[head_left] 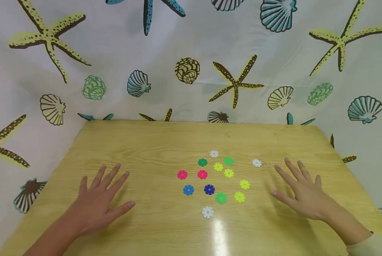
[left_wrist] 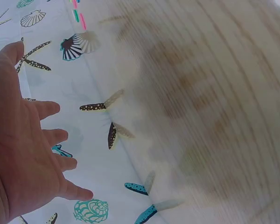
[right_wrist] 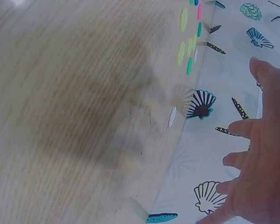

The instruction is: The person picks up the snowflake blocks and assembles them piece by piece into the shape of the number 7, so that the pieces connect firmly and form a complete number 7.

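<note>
Several flat notched plastic discs lie spread over the middle of the table in the head view. Among them are a pink disc (head_left: 182, 174), a light blue disc (head_left: 188, 190), a dark blue disc (head_left: 209, 189), a green disc (head_left: 221, 198), a yellow disc (head_left: 240, 197) and a white disc (head_left: 208, 212). Left of the discs is my left hand (head_left: 96, 208), fingers spread and holding nothing. My right hand (head_left: 306, 195) is on the other side with fingers apart, also bare; the closest disc to it is a white one (head_left: 257, 163). Both wrist views show the hands held over the wood.
A light wooden table (head_left: 139, 149) spans the lower part of the head view. Behind it and along both sides hangs a white cloth (head_left: 165, 89) printed with starfish and shells. A bright light reflection (head_left: 219, 234) shows on the wood near the front.
</note>
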{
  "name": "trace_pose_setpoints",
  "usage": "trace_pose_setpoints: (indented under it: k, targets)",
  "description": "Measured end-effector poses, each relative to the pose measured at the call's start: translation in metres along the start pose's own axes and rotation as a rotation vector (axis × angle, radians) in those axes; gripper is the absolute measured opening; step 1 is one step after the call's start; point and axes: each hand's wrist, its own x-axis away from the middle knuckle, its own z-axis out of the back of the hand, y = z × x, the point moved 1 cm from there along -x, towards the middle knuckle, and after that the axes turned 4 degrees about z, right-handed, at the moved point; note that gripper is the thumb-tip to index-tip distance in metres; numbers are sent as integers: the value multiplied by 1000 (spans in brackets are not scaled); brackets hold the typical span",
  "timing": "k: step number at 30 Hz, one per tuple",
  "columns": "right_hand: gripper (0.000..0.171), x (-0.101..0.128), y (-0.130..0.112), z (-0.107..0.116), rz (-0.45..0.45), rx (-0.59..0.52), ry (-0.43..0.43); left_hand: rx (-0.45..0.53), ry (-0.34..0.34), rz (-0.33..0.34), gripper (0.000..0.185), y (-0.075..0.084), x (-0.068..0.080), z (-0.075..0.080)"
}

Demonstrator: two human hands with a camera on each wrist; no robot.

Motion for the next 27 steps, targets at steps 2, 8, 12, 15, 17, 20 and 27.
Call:
trace_pose_setpoints:
  k: [2,8,12,15,17,20,27]
  targets:
    - [70,-5,-3,-1,29,-6,15,30,5,2,76,0,3,0]
    - [63,-16,-14,-2,116,-64,55,102,32,-20,70,10,-5,2]
    - [60,-23,-23,-5,154,-107,45,107,39,-44,72,19,-17,3]
    - [58,-30,-30,-9,166,-156,41,120,13,-52,75,25,-25,2]
    - [57,-35,-35,-12,171,-212,39,135,-3,-56,77,27,-31,3]
    - [55,-41,-43,-14,179,-285,38,165,-12,-60,78,29,-37,5]
    - [53,-46,-51,-24,191,-373,23,223,-26,-106,74,36,-44,2]
